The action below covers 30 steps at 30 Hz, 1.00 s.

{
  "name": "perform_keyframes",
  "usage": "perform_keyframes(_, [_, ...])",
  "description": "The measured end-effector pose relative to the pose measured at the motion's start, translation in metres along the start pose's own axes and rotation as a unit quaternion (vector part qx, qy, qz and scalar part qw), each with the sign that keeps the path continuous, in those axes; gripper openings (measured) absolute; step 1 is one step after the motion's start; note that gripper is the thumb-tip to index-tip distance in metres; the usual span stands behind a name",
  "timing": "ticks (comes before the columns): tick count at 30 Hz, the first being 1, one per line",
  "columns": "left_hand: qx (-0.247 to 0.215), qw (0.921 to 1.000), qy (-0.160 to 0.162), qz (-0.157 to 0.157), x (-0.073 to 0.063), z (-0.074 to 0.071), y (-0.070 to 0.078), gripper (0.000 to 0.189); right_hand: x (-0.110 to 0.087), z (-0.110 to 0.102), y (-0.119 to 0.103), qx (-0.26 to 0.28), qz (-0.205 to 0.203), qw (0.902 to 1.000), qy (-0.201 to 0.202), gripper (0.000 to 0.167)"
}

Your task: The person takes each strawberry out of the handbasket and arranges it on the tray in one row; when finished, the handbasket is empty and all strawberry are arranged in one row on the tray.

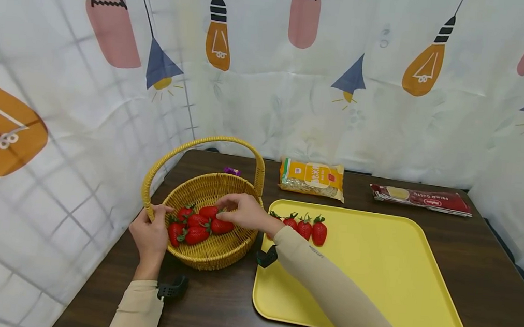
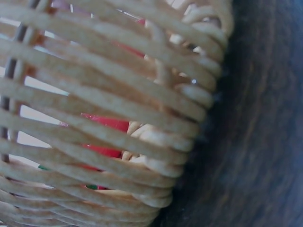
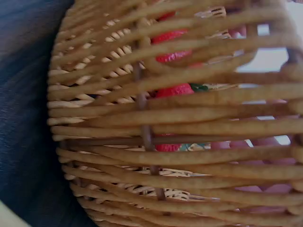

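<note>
In the head view a yellow wicker basket [image 1: 216, 261] with a tall arched handle stands at the left of the table. Several red strawberries [image 1: 197, 234] with green leaves lie inside it. My left hand [image 1: 152, 229] grips the basket's left side at the foot of the handle. Over the basket's right rim reaches my right hand [image 1: 249, 213], thumb and fingers pinching a strawberry [image 1: 209, 212] at the back of the pile. Through the weave, the right wrist view shows strawberries [image 3: 173, 90] and parts of the right fingers [image 3: 262, 142].
Right of the basket lies a yellow tray [image 1: 373, 277], with a row of strawberries [image 1: 319, 232] at its upper left, partly behind the right forearm. Behind it are a yellow food packet [image 1: 312, 178] and a red packet [image 1: 421, 199]. A small purple item [image 1: 232, 171] sits behind the basket.
</note>
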<state>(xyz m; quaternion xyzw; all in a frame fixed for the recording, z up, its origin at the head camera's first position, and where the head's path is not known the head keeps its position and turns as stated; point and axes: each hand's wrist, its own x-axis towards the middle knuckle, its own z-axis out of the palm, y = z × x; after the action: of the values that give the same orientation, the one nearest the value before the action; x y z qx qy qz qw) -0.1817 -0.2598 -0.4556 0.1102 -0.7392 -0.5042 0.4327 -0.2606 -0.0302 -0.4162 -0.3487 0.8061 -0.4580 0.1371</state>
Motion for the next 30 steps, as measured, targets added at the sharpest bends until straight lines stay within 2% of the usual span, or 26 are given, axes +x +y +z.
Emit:
perform_keyframes(5, [-0.004,1.0000,-0.006,-0.001,0.000,0.000,0.001,0.044,0.010,0.001,0.002,0.000,0.019,0.9995,-0.025,0.037])
perform_keyframes(9, [-0.012,0.9999,-0.008,0.000,-0.003,-0.004,0.022,0.045,0.017,0.004,0.002,-0.018,0.025,0.9981,-0.053,0.038])
perform_keyframes(12, [-0.014,0.9999,-0.009,0.001,-0.003,-0.003,0.023,0.045,0.020,0.005,0.006,-0.019,0.025,0.9967,-0.075,0.036])
perform_keyframes(16, [-0.008,1.0000,-0.005,0.002,0.001,0.001,0.001,0.040,0.021,0.004,0.009,0.008,0.029,0.9939,-0.106,0.033])
perform_keyframes(17, [-0.006,1.0000,-0.004,0.002,0.001,0.001,0.000,0.039,0.021,0.003,0.009,0.012,0.029,0.9928,-0.115,0.033])
perform_keyframes(22, [-0.003,1.0000,0.000,0.005,0.001,0.002,-0.001,0.037,0.022,0.004,0.008,-0.005,0.017,0.9861,-0.165,0.032])
perform_keyframes(30, [-0.006,1.0000,-0.001,0.002,0.000,0.001,0.000,0.038,0.022,0.007,0.007,-0.040,0.009,0.9792,-0.199,0.029])
